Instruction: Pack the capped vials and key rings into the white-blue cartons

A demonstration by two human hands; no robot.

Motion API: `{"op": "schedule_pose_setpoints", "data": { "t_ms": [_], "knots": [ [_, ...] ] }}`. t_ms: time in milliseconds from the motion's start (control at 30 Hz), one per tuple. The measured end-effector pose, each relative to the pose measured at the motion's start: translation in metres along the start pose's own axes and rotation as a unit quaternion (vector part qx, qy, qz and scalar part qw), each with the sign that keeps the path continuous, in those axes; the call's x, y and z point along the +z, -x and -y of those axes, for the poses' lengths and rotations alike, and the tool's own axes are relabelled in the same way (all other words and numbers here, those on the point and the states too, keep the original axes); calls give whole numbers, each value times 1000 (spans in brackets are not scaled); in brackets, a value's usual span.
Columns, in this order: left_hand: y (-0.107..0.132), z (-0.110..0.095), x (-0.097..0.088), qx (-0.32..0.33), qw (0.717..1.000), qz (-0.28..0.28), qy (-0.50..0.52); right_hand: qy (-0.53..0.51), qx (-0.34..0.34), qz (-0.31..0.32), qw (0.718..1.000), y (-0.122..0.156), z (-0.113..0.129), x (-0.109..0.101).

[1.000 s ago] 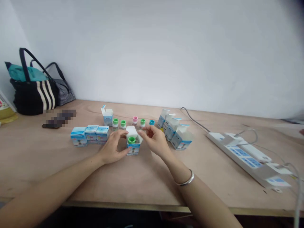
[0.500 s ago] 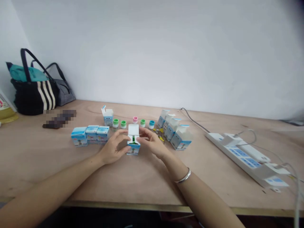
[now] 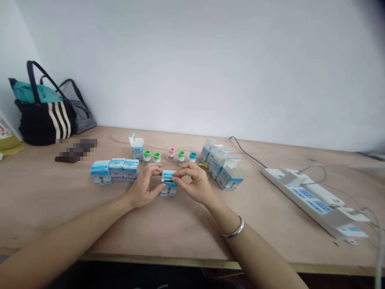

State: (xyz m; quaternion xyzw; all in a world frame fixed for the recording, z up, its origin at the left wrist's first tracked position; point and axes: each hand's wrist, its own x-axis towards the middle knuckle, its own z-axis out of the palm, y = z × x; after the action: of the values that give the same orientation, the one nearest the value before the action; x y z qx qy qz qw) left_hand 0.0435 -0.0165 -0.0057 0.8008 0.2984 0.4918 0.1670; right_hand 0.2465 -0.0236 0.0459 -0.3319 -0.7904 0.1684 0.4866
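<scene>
A small blue-and-white box [image 3: 169, 185] stands on the wooden table [image 3: 180, 224] between my two hands. My left hand [image 3: 143, 186] grips its left side, fingers curled around it. My right hand [image 3: 192, 182] pinches the box's top flap, which lies folded down over the opening. Whatever is inside the box is hidden. Three closed boxes of the same kind [image 3: 114, 170] stand in a row to the left. Small vials with green, pink and blue caps [image 3: 168, 155] line up just behind my hands.
Several open boxes [image 3: 221, 166] stand to the right, and one open box [image 3: 136, 147] behind. A white power strip [image 3: 315, 200] with cables lies at the right. A striped bag [image 3: 45, 114] sits at the back left, with a dark blurred object [image 3: 75, 149] near it.
The box's lid stood open with a green-capped vial showing inside; my right hand has folded the flaps and lid down over it. My left hand kept holding the box.
</scene>
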Motion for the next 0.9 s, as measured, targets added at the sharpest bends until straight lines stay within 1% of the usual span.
{"op": "schedule_pose_setpoints", "data": {
  "t_ms": [167, 267, 367, 467, 567, 667, 733, 800, 900],
  "knots": [
    [-1, -2, -1, 10, 1000, 3, -12, 18, -13, 12, 1000, 1, 0, -1],
    [-1, -2, -3, 17, 999, 6, -27, 29, -25, 53, 998, 1, -1, -2],
    [-1, -2, -5, 20, 996, 22, -85, 49, -37, 90, 994, 1, -2, -4],
    [-3, -6, -5, 31, 986, 51, -155, 42, -42, 103, 993, 0, -4, -6],
    [-8, -13, -5, 51, 968, 87, -232, 8, -43, 105, 994, -1, -6, -7],
    [-15, -22, -9, 80, 941, 117, -307, 1, -36, 59, 998, -2, -8, -7],
    [-18, -26, -15, 93, 922, 124, -356, 12, -27, 24, 999, -3, -10, -7],
    [-20, -26, -24, 90, 901, 121, -406, 30, -18, 6, 999, -3, -12, -6],
    [-20, -21, -38, 61, 876, 116, -464, 51, -17, 1, 999, -2, -12, -5]
  ]
}}
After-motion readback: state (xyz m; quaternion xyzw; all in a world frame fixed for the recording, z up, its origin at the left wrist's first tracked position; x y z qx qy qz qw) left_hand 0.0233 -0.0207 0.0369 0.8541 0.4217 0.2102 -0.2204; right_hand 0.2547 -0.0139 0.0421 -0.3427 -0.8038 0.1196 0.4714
